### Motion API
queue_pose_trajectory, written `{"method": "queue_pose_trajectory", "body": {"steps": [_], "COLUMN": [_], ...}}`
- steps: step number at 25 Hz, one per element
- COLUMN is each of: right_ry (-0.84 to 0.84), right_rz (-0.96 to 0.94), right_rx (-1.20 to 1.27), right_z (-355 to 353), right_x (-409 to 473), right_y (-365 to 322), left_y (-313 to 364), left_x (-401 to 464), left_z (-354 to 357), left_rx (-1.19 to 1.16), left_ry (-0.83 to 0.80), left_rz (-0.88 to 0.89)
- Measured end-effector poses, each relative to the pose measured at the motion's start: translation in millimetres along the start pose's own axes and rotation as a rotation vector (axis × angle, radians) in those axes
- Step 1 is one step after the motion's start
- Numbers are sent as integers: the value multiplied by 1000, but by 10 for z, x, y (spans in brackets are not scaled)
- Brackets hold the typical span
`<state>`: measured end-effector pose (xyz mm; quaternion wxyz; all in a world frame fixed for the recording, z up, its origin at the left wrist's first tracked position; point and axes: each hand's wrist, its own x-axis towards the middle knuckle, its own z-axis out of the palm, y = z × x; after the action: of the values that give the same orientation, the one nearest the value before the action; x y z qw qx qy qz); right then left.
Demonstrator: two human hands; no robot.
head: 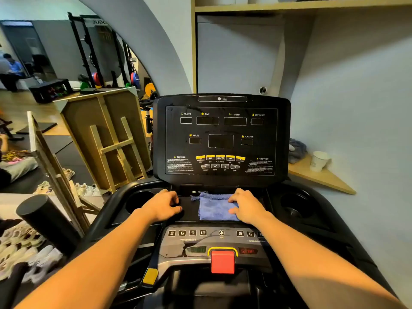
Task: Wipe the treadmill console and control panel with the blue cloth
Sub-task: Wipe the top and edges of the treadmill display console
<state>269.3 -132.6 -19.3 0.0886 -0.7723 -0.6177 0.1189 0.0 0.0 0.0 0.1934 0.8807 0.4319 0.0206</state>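
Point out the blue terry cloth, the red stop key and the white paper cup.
blue terry cloth [215, 209]: head view, on the middle of its flat bare part.
red stop key [222, 262]: head view, on its front face.
white paper cup [319, 161]: head view, on its side wall.

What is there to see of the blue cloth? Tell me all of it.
The cloth is a blue terry-looking towel, fuzzy, with a frayed top edge trailing to the left. It lies spread nearly flat, roughly rectangular, on the black tray below the display. The right hand presses on its right side, fingers spread over the edge. The left hand rests on the tray beside it, not touching it.
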Motion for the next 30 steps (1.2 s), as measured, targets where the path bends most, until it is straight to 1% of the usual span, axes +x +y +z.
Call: {"method": "queue_pose_trajectory", "body": {"steps": [4, 6, 9, 13, 16, 20, 23, 26, 30], "right_ry": [24, -1, -1, -46, -19, 3, 65, 173, 337], "right_rz": [36, 52, 47, 44, 66, 90, 100, 127, 90], "right_rx": [46, 62, 19, -85, -26, -84, -82, -30, -33], "right_z": [10, 21, -7, -73, -146, -507, -884, -1297, -1922], "right_x": [50, 60, 68, 113, 155, 224, 297, 359, 476], "right_y": [-62, -80, -116, -187, -182, -294, -375, -383, -337], "left_y": [0, -14, -38, -79, -112, -128, -106, -52, 29], "left_x": [31, 55, 97, 166, 230, 340, 426, 520, 714], "left_z": [11, 15, -2, -50, -153, -492, -827, -1157, -1608], "left_rx": [27, 26, 31, 30, 28, 48, 65, 53, 55], "left_ry": [14, 10, 6, -24, -23, 30, 63, 102, 185], "left_rz": [-24, -17, 0, 30, 66, 141, 195, 227, 260]}}
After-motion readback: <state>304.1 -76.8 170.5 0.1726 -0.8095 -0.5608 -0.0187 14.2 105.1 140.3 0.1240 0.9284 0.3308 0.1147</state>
